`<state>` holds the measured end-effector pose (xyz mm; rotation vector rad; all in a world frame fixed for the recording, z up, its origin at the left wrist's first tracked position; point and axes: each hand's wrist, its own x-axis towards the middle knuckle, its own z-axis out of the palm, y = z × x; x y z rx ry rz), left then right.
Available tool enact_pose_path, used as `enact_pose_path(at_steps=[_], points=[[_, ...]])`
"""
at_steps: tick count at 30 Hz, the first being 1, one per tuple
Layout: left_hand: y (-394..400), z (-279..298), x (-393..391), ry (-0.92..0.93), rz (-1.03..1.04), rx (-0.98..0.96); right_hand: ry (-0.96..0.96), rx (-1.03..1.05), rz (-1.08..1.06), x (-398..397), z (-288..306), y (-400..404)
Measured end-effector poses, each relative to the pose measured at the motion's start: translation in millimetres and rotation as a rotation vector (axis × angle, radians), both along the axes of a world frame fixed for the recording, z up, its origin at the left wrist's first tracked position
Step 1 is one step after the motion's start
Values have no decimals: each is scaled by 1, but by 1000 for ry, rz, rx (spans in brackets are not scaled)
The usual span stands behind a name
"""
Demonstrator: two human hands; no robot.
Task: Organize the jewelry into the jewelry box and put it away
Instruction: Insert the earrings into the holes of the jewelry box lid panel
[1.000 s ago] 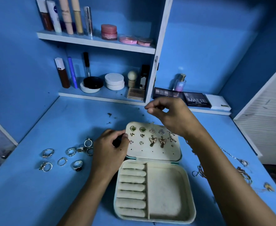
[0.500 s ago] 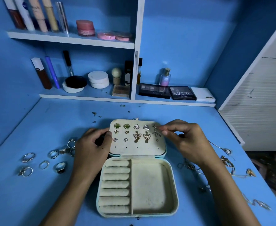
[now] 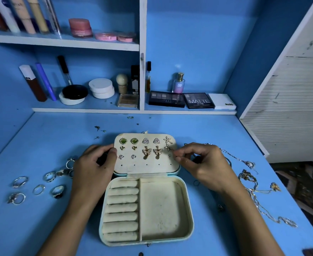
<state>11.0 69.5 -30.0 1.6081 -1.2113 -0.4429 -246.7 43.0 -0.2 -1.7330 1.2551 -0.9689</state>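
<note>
While the jewelry box point(image 3: 146, 209) lies open mid-bench point(image 3: 41, 135), blue walls and shelves behind, my left grip point(image 3: 94, 169) curls round its lid edge; right grip point(image 3: 201, 163) pinches at the lid's right edge, contents indiscernible.

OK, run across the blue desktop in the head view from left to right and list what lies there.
Loose rings → left hand holding the lid's left edge → open jewelry box, earrings pinned in its lid → right hand, fingers at the lid's right edge → tangled necklaces.
</note>
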Motion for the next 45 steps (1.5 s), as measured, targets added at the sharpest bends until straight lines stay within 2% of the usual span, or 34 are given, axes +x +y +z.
enact_pose_path(at_steps=[22,30,35,40,45], points=[[2,3,-2,6,0,11,83,-33,30,3,1,4],[2,2,-1,18,-11,5,54,-32,30,2,-2,2],[3,3,-1,38,-14,-8,-4,-67,-44,0,-5,-1],[4,4,-2,59,-21,-23,-36,22,-72,6,-6,-1],[5,5,-3,73,-26,-26,80,95,-62,9,-10,-4]])
